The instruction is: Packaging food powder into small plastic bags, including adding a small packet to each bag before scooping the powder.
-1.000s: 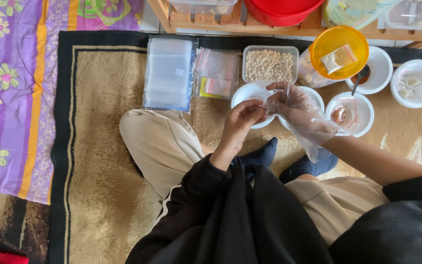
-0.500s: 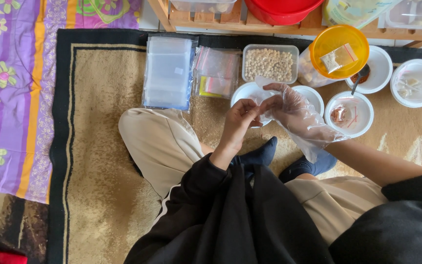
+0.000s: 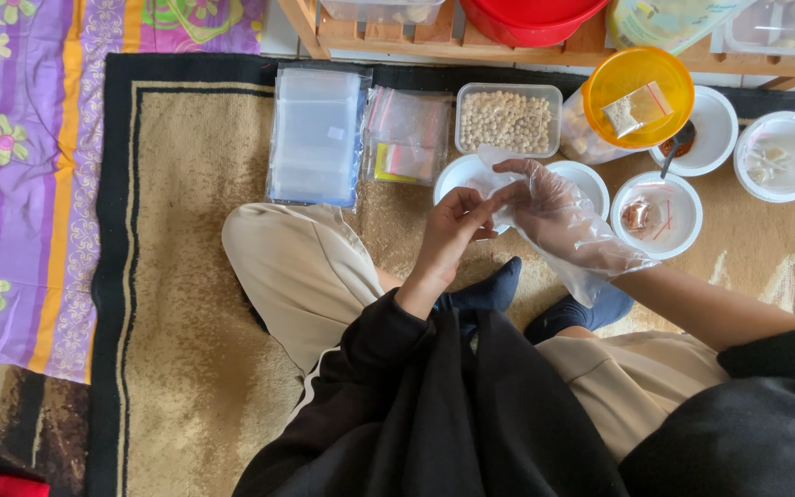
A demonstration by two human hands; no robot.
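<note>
The person wears a black long-sleeved top whose left cuff ends at the wrist, leaving the left hand (image 3: 448,230) bare, while the right sleeve sits higher and leaves the forearm uncovered. Over the right hand (image 3: 549,207) is a loose, clear plastic glove (image 3: 581,248), crinkled and baggy, its open end flaring wide just past the wrist. Below the glove are beige trousers and dark socks, probably navy blue, though the shade is hard to judge.
</note>
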